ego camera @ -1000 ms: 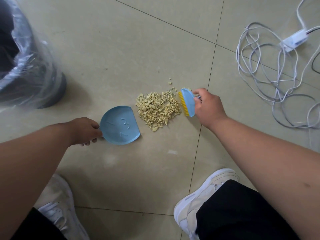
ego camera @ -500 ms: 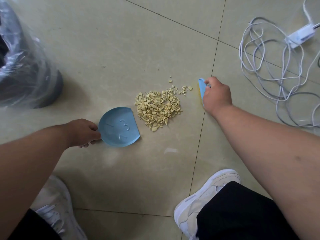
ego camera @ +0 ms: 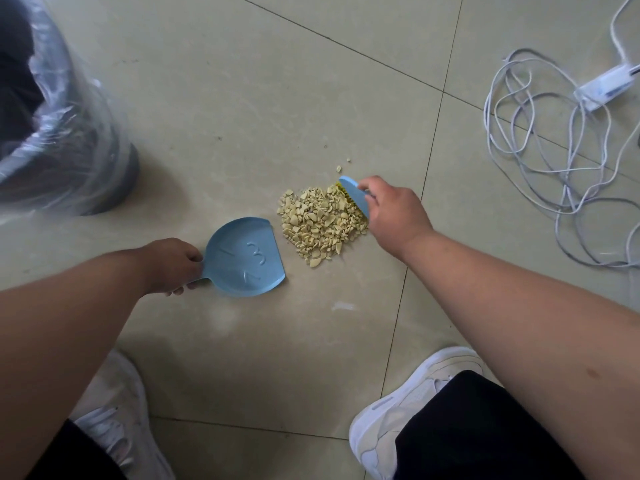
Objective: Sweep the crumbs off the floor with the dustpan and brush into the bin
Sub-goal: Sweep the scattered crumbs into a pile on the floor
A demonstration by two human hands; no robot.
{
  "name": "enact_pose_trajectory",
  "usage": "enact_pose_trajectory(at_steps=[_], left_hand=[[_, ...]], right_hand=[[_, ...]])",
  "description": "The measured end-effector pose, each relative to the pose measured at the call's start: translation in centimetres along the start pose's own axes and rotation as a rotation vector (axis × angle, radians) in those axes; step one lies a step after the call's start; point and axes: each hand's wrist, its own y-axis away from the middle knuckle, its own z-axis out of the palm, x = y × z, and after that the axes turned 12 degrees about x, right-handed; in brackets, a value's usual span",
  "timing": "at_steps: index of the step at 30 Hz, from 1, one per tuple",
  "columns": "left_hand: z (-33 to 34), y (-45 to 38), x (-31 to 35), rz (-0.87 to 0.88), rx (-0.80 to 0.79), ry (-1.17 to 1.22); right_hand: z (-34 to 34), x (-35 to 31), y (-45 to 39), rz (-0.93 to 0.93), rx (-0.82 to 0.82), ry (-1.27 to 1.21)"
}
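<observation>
A heap of pale yellow crumbs [ego camera: 320, 225] lies on the beige tiled floor. My left hand [ego camera: 173, 265] grips the handle of a small blue dustpan [ego camera: 246, 259], which lies flat on the floor just left of the heap with its straight edge toward the crumbs. My right hand [ego camera: 394, 214] holds a small blue brush [ego camera: 355, 197] with yellow bristles against the heap's right edge. A couple of stray crumbs [ego camera: 339, 168] lie just beyond the brush. The bin [ego camera: 52, 133], dark with a clear plastic liner, stands at the upper left.
A tangle of white cable [ego camera: 554, 161] with a white adapter [ego camera: 604, 90] lies on the floor at the upper right. My two white shoes [ego camera: 412, 396] stand at the bottom of the view, either side of the dustpan.
My right hand has swung the brush from out past the heap's upper right back against its right edge, pushing the scattered crumbs into the pile. The dustpan has stayed put.
</observation>
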Motion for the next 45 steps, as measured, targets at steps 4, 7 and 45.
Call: enact_pose_trajectory(at_steps=[4,7,45], left_hand=[[-0.1,-0.1,-0.6,0.0,0.011,0.003],[-0.2,-0.1,-0.7,0.0,0.009,-0.011],[-1.3,0.4,0.4,-0.001,0.015,0.056]], right_hand=[[-1.4,1.9,-1.5,0.077,0.12,0.023],[-2.1,3.8,-2.7,0.175,0.165,0.11],[1.5,-3.4,-5.0,0.026,0.023,0.119]])
